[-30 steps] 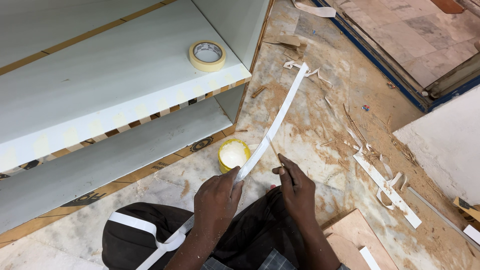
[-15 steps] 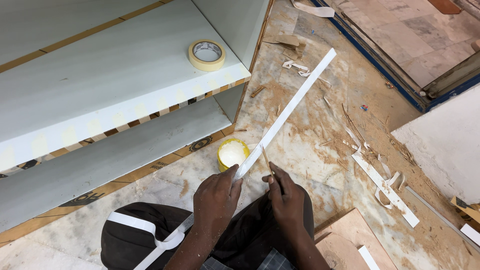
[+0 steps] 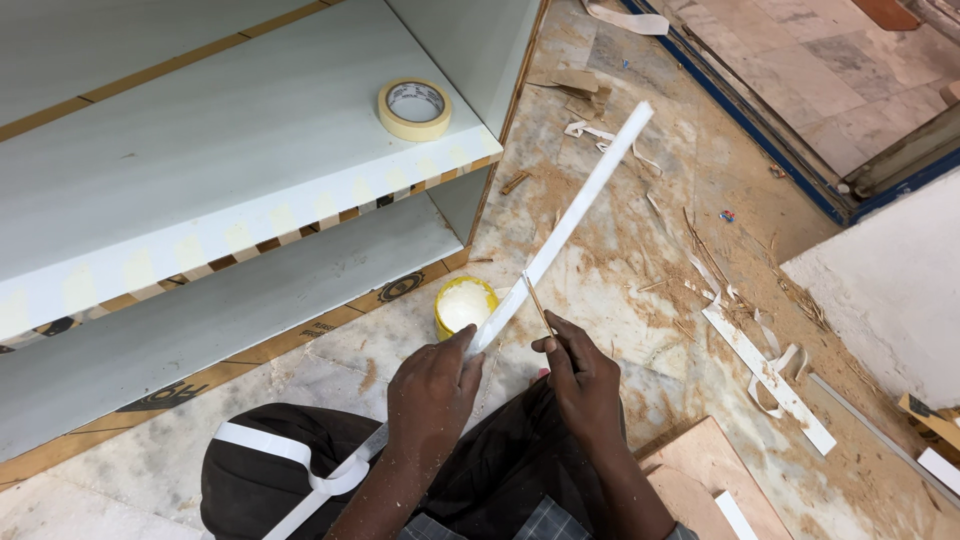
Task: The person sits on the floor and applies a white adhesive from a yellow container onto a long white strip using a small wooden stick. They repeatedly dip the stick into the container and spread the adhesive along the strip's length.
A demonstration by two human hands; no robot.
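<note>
My left hand (image 3: 432, 385) pinches a long white edge-band strip (image 3: 565, 228) that rises stiffly away toward the upper right; its tail loops back over my lap (image 3: 300, 465). My right hand (image 3: 583, 375) holds a thin wooden stick (image 3: 536, 302) whose tip touches the strip just beyond my left thumb. A small yellow tub of white paste (image 3: 465, 305) sits open on the floor right behind the strip, close to both hands.
A white laminated cabinet (image 3: 230, 190) with plywood edges lies on its side to the left, a roll of masking tape (image 3: 414, 108) on its panel. Sawdust, wood chips and white strip offcuts (image 3: 765, 370) litter the marble floor. Boards lie at right.
The strip's far end has straightened and swung to the right, now rigid instead of sagging. My right hand has moved closer to the left, bringing the stick against the strip.
</note>
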